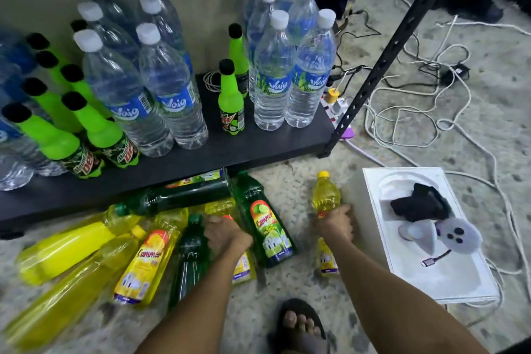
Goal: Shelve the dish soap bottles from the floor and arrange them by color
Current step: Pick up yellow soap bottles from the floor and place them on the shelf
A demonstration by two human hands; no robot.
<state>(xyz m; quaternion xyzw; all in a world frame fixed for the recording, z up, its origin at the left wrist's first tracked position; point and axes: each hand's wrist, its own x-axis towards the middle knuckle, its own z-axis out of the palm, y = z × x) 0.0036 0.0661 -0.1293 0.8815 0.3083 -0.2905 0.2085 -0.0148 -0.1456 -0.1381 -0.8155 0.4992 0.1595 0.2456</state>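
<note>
Dish soap bottles, yellow and dark green plastic (143, 261), lie heaped on floor below black shelf board (258, 149). Right hand (334, 225) wraps lone yellow bottle (326, 198); left hand (227, 234) closes on yellow bottle in heap (242, 264). Step: pickup. Next: lift both, find free shelf space.

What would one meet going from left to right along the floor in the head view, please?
Yellow soap bottles → dark green bottle → left hand → labelled green bottle → right hand on a yellow bottle → white tray.
</note>
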